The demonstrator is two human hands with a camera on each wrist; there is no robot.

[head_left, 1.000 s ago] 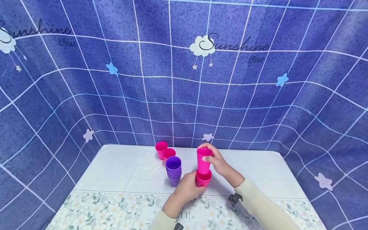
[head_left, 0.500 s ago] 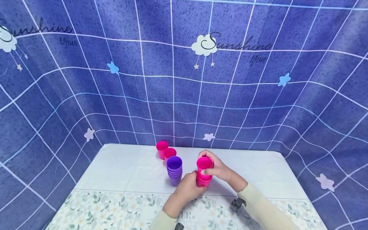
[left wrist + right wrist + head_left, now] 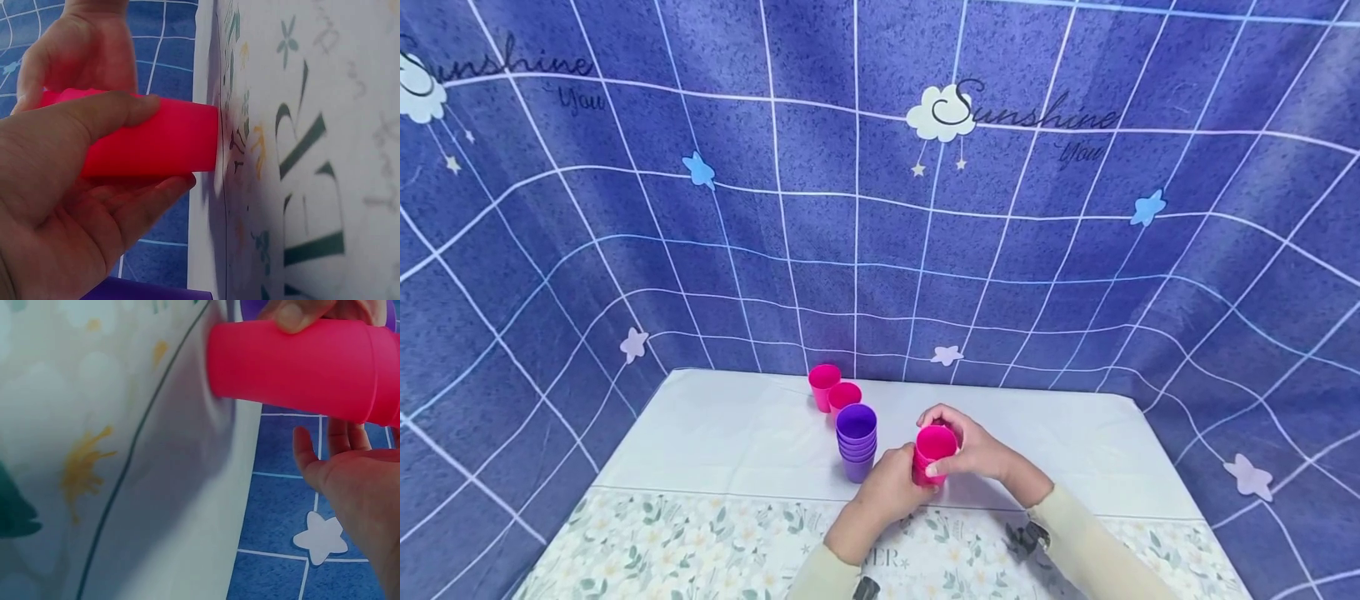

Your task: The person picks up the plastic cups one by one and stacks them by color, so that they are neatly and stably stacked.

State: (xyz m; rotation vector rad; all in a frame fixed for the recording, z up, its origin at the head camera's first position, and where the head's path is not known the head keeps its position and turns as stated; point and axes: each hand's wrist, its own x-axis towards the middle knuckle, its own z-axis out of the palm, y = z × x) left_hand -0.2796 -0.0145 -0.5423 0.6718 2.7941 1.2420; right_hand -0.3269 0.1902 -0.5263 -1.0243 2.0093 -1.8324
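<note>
Pink cups nested in a stack (image 3: pixel 936 445) stand on the white part of the table; the left wrist view shows the smooth wall of the lowest pink cup (image 3: pixel 172 139). My left hand (image 3: pixel 892 485) grips this lower cup from the left, with the thumb (image 3: pixel 119 112) on one side and the fingers below it. At the upper rim, my right hand (image 3: pixel 979 452) holds the top pink cup between thumb and fingers. In the right wrist view, stacked rims show at the edge, above the right hand (image 3: pixel 362 469). How many cups are nested cannot be made out.
Just left of my left hand stands a stack of several purple cups (image 3: pixel 856 446). Behind it are two pink cups (image 3: pixel 824 387), upright and close together. A blue gridded cloth (image 3: pixel 880 208) hangs behind the table (image 3: pixel 715 442), whose front part has a flower print.
My right hand has lowered the top pink cup into the pink stack, so its wall is now mostly inside. My left hand has kept its grip on the lower cup.
</note>
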